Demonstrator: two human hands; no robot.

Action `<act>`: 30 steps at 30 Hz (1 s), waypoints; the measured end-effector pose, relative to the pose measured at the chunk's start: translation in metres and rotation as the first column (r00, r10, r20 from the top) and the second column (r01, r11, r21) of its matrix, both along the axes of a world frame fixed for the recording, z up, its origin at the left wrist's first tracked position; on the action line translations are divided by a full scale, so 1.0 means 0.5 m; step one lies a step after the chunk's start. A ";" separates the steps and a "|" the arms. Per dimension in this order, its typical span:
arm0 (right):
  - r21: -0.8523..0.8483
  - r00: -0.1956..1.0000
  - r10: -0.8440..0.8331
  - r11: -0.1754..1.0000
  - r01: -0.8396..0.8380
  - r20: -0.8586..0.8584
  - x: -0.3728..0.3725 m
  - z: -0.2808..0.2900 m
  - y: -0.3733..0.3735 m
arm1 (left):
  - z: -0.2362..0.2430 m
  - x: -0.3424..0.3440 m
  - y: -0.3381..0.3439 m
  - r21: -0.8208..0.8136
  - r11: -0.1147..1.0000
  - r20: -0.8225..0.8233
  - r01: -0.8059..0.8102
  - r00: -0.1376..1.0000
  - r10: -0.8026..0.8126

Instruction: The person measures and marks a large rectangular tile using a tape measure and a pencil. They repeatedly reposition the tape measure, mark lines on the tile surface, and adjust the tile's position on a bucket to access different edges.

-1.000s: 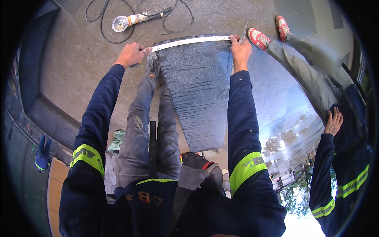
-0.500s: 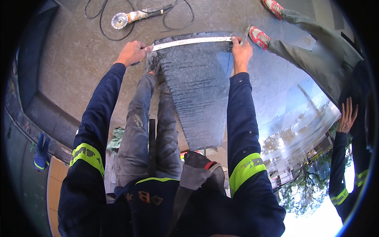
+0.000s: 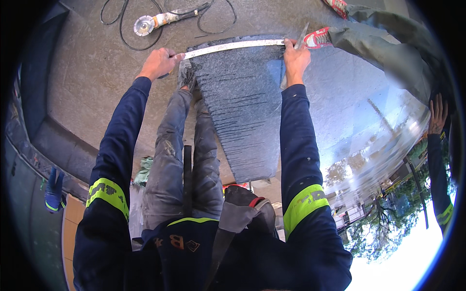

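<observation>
Because the white strip [image 3: 233, 47] is gripped near its 2 ends, it seems stretched taut along the far edge of the dark stone slab [image 3: 233, 106], its bend likely just the lens. The left hand [image 3: 159, 64] pinches 1 end; the right hand [image 3: 297, 59] is clamped on the other, beside a thin grey blade-like piece [image 3: 303, 34]. Beyond, the grinder [image 3: 158, 22] lies on the floor [image 3: 102, 72], perhaps set out of the way.
</observation>
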State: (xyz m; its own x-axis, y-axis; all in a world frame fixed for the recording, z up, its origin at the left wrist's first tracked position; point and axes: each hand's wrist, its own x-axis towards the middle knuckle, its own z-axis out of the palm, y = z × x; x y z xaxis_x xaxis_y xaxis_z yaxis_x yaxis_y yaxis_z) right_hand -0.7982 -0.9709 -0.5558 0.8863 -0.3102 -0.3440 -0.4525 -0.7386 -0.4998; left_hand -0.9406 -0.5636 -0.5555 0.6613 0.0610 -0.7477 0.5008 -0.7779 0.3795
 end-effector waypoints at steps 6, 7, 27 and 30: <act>-0.036 0.980 0.180 0.984 -0.177 0.090 -0.028 0.045 0.029 | -0.002 -0.003 0.003 0.010 1.000 0.044 -0.023 0.999 0.022; 0.013 0.985 0.168 0.986 -0.168 0.051 -0.045 0.060 0.042 | -0.002 -0.003 0.003 0.010 1.000 0.033 -0.016 0.999 0.016; 0.062 0.605 0.637 0.711 -0.700 -0.477 -0.141 0.141 0.212 | 0.021 0.018 -0.001 0.035 0.999 -0.124 0.007 0.992 -0.003; 0.056 0.595 0.630 0.709 -0.703 -0.499 -0.139 0.140 0.216 | 0.031 0.026 -0.001 0.004 1.000 -0.186 0.000 0.983 0.001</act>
State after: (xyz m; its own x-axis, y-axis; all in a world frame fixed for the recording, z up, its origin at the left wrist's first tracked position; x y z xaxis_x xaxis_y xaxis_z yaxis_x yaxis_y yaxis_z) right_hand -0.8678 -0.8631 -0.4858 0.6123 0.2292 -0.7567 0.0559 -0.9672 -0.2476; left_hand -0.9276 -0.5640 -0.5400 0.5108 0.0646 -0.8573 0.5629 -0.7788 0.2767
